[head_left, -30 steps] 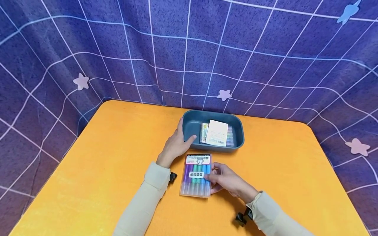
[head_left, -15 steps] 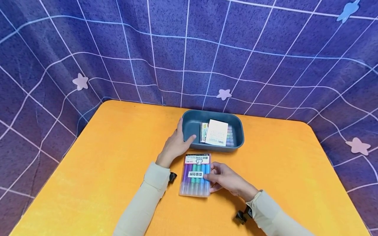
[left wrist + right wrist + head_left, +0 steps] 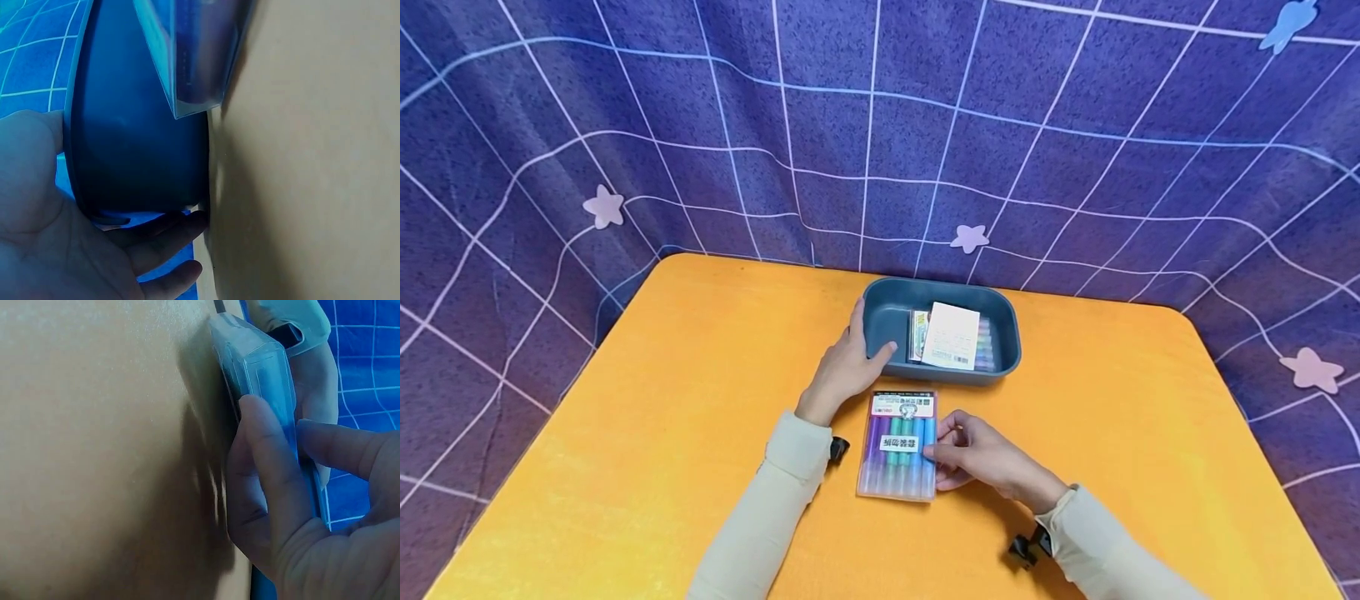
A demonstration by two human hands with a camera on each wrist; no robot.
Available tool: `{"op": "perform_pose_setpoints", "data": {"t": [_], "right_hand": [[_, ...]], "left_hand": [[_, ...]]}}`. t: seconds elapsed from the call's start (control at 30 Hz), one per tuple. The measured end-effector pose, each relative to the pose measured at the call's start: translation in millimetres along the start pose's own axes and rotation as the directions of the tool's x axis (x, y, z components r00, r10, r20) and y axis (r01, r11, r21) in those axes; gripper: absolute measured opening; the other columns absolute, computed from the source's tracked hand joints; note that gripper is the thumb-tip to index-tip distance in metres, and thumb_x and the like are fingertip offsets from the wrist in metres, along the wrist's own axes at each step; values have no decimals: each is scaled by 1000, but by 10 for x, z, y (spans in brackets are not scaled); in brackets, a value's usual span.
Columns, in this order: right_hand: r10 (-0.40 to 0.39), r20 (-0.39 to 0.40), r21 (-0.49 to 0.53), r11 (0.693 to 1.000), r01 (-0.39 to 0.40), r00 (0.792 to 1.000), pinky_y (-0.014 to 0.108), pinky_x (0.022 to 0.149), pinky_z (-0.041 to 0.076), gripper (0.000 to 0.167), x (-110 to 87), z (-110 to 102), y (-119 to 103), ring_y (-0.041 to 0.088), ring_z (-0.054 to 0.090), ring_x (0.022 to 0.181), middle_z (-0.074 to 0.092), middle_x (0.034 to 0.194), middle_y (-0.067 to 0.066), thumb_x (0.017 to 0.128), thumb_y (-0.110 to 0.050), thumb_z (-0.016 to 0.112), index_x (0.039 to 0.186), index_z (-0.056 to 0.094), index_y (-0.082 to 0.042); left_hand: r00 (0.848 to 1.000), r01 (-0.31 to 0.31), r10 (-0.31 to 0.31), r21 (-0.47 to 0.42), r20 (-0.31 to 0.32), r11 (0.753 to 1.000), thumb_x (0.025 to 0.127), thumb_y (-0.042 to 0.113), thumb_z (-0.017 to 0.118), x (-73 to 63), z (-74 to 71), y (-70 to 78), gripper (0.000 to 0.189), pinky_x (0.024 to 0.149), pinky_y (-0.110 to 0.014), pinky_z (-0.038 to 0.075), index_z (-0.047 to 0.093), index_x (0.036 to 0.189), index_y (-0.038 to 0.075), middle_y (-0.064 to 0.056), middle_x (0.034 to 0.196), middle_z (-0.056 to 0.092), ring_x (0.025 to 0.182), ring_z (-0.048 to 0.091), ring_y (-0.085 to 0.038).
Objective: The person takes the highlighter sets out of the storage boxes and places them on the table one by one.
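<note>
My right hand [image 3: 988, 458] pinches the right edge of a flat clear pack of marker pens [image 3: 898, 477], thumb on top and fingers at the side. The pens are purple, green and blue, and a white label lies across them. In the right wrist view the pack [image 3: 269, 375] appears edge-on between thumb and fingers, just above the table. A dark blue plastic bin [image 3: 887, 308] stands behind the pack. My left hand [image 3: 842, 371] holds the bin's left end, thumb over the front rim and fingers along the outside wall.
Inside the bin's right half lie a white card-like packet [image 3: 952, 333], a small printed box [image 3: 917, 333] partly under it, and a pastel-coloured pack [image 3: 985, 346]. An orange-covered table [image 3: 625, 467] carries everything. A purple grid-patterned curtain [image 3: 715, 117] hangs behind it.
The right wrist has shifted very slightly to the right. The pack, the bin and the left hand stay almost where they were.
</note>
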State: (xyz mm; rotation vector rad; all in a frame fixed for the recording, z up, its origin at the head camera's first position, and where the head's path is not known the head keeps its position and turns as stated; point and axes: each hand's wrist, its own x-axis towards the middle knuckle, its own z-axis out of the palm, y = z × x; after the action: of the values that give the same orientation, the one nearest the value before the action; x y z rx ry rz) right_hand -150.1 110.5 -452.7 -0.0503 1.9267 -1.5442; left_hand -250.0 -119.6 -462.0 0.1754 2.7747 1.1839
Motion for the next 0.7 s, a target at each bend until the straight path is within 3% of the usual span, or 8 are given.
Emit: {"op": "perform_pose_setpoints", "data": {"t": [0.17, 0.37, 0.7], "right_hand": [[23, -28, 3, 1000, -23, 999, 32, 63, 62, 38, -43, -35, 24, 13, 68, 62, 58, 88, 9, 95, -16, 70, 114, 43, 3], [16, -12, 28, 999, -16, 1000, 33, 64, 63, 33, -105, -74, 29, 13, 68, 63, 59, 86, 9, 96, -18, 69, 110, 47, 2], [4, -46, 1, 1000, -4, 999, 36, 68, 63, 31, -159, -172, 11, 18, 70, 68, 58, 92, 14, 97, -17, 67, 110, 47, 3]], "left_hand": [[1000, -5, 5, 10, 6, 1000, 100, 52, 53, 1, -1, -1, 93, 92, -55, 54, -8, 163, 21, -15, 167, 25, 130, 57, -43], [1000, -8, 8, 5, 6, 1000, 100, 51, 54, -2, -7, 13, 93, 104, -58, 48, -7, 163, 20, -15, 167, 25, 137, 51, -43], [1000, -14, 14, 3, 10, 1000, 100, 52, 53, 7, 0, 0, 94, 107, -59, 47, -8, 163, 20, -15, 168, 24, 141, 47, -42]]}}
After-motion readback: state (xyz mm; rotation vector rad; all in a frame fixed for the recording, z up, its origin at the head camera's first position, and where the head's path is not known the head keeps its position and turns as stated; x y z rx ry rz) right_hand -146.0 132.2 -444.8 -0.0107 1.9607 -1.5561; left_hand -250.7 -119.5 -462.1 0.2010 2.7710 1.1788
